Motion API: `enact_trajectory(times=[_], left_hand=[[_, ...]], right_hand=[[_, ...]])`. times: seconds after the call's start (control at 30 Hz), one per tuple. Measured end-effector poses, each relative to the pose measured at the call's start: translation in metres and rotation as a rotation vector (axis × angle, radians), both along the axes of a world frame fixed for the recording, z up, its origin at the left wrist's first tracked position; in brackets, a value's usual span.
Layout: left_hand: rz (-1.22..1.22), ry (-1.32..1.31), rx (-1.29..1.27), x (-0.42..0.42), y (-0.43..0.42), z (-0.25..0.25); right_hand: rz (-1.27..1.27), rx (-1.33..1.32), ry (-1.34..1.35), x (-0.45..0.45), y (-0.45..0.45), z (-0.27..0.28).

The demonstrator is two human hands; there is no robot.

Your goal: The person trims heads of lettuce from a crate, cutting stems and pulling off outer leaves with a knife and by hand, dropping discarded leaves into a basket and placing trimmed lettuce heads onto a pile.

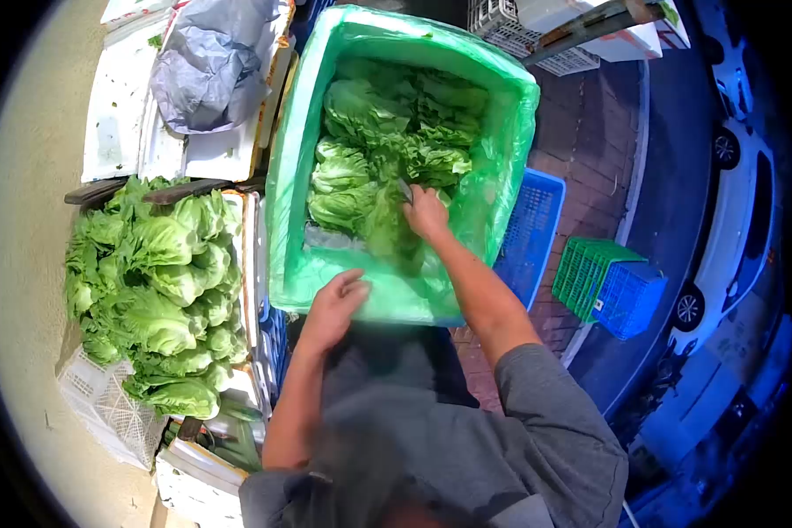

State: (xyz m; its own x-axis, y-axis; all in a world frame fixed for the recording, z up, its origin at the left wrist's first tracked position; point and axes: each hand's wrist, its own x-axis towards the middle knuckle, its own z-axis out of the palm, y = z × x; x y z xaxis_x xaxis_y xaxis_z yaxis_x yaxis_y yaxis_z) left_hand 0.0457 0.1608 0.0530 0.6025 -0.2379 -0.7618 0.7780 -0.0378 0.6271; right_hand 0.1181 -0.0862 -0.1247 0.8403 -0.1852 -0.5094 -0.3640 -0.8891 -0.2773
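Observation:
A crate lined with a green plastic bag (515, 106) stands in front of me, holding several heads of leafy lettuce (365, 110). My right hand (427, 211) reaches into it and is closed on a small grey blade-like tool (405, 191), partly hidden by the fingers. Just beneath that hand a lettuce head (383, 229) is smeared by motion; whether they touch I cannot tell. At the near rim of the liner is my left hand (333, 308), its fingers loosely bent and apart, with nothing visible in them.
More lettuce (163, 299) is piled on the left, above a white plastic basket (106, 405). White foam boxes (119, 106) and a grey plastic bag (211, 75) lie beyond it. Right of the crate are a blue crate (537, 220), a green basket (581, 273) and a parked car (739, 229).

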Motion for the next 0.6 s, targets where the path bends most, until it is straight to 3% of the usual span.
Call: enact_trajectory(times=[0.13,0.27,0.33,0.4,0.5,0.53,0.6], left_hand=[[-0.069,-0.145,0.162,0.025,-0.026,-0.073],[-0.121,-0.378,0.418,0.061,-0.057,-0.146],[-0.199,-0.442,0.55,0.071,-0.077,-0.183],[-0.281,-0.376,0.61,0.083,-0.094,-0.19],[-0.389,-0.419,0.759,0.091,-0.119,-0.19],[-0.368,-0.507,0.869,0.083,-0.127,-0.208],[-0.431,-0.443,0.952,0.088,-0.141,-0.194]], right_hand=[[-0.203,0.135,-0.044,-0.014,-0.005,-0.013],[-0.451,0.452,-0.226,-0.041,-0.004,0.072],[-0.695,0.728,-0.123,-0.071,-0.026,0.108],[-0.959,0.746,-0.202,-0.086,-0.04,0.163],[-1.15,0.769,-0.322,-0.128,-0.095,0.192],[-1.141,0.734,-0.354,-0.144,-0.115,0.19],[-1.202,0.615,-0.376,-0.16,-0.136,0.19]])
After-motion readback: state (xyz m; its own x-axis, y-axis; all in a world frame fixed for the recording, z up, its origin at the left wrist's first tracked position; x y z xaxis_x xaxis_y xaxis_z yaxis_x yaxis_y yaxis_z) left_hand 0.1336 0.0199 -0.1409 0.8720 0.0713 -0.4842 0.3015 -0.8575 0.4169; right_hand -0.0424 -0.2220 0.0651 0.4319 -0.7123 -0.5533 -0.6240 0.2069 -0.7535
